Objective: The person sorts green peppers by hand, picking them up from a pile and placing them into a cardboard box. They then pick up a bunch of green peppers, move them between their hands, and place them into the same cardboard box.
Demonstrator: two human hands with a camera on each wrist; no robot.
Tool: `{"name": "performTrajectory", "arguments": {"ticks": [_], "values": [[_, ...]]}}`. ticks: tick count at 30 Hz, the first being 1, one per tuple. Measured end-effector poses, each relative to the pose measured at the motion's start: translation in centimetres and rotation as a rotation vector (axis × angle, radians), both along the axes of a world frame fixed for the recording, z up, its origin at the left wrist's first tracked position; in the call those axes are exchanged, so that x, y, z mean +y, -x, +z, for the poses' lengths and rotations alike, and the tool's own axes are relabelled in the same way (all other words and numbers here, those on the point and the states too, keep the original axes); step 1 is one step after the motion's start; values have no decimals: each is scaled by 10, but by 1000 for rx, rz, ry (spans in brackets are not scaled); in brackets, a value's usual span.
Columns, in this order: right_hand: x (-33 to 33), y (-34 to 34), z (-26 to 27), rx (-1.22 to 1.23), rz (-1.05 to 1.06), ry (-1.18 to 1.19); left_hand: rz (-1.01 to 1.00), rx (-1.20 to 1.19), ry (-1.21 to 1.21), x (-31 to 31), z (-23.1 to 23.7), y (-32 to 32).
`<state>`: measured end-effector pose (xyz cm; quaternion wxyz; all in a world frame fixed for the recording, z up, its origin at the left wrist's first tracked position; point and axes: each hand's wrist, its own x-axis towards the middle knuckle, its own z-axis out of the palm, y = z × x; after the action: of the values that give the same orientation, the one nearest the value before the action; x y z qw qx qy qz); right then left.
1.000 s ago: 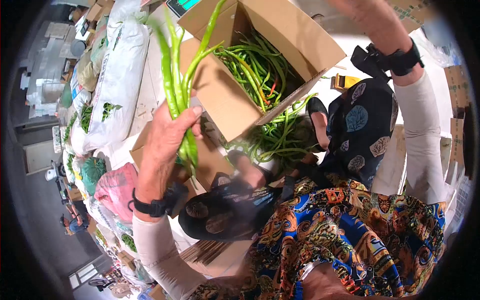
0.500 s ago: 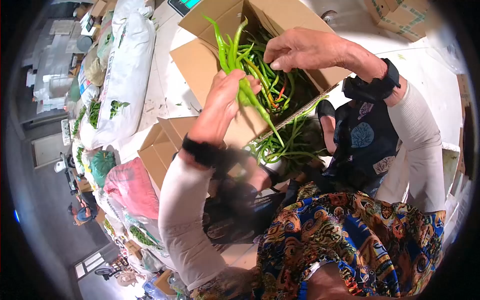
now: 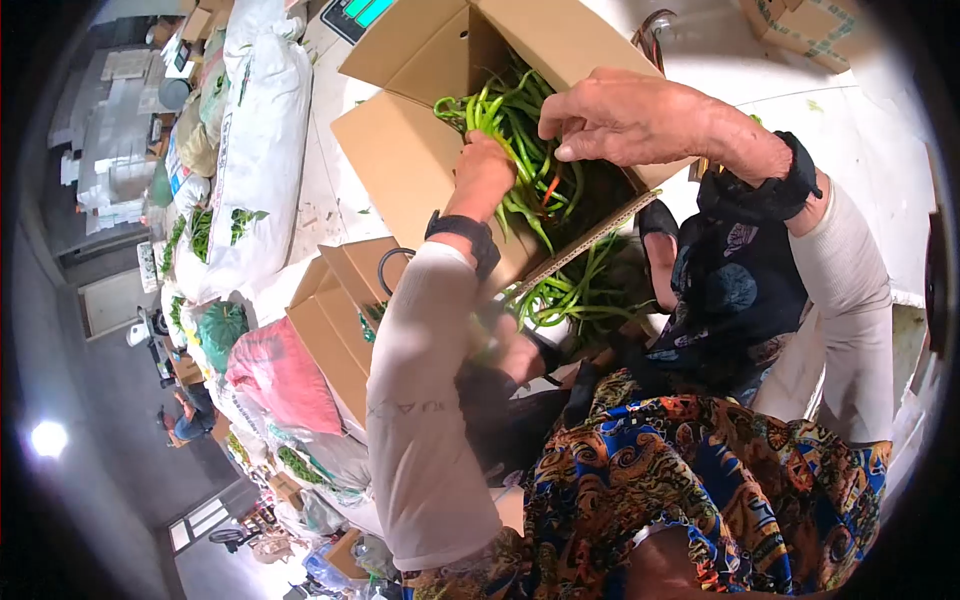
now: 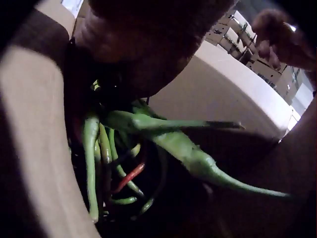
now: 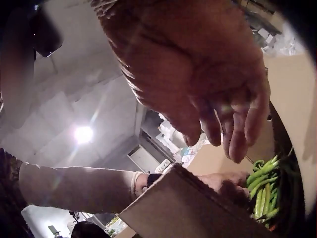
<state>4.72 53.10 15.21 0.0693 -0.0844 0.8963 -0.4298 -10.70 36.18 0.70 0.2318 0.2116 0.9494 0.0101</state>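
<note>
An open cardboard box [image 3: 395,165] holds a pile of long green chili peppers [image 3: 535,130], with a red one [image 3: 551,190] among them. My left hand [image 3: 485,170] is inside the box at its near left side, gripping a bunch of green chili peppers [image 4: 178,146]; their ends stick out below the palm in the left wrist view. Above the box's right side hovers my right hand [image 3: 630,115], its fingers loosely bent with nothing in them. In the right wrist view those fingers hang over the box, apart from the peppers [image 5: 265,188].
More green peppers [image 3: 570,300] lie in a heap beside the box, near the person's feet. A second open carton [image 3: 325,310] stands to the left. White sacks [image 3: 262,150] and a pink sack [image 3: 280,375] line the left, and a scale display [image 3: 360,10] is at the top.
My left hand has moved right and down into the box with its bunch of peppers, which was held up at the left before. My right hand came in from the upper right to over the box.
</note>
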Motion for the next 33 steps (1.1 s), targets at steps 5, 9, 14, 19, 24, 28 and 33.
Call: {"name": "performTrajectory", "arguments": {"ticks": [5, 9, 14, 19, 24, 28, 33], "values": [[5, -7, 7, -11, -41, -42, -152, 75, -138, -22, 16, 51], [5, -9, 8, 27, -49, -28, 292, -240, -403, -36, 120, 14], [1, -7, 5, 112, -37, -19, 358, -490, -700, -74, 144, -2], [-2, 3, 13, -131, 81, 53, 467, -579, -1138, -78, 162, -40], [-28, 4, 33, -194, -61, 428, 275, -427, -1239, -83, 205, -66], [-57, 6, 54, -164, -104, 553, 307, -271, -1259, -93, 230, -78], [-84, 39, 72, -451, -116, 1307, -164, -56, -1005, -85, 222, -91]]}}
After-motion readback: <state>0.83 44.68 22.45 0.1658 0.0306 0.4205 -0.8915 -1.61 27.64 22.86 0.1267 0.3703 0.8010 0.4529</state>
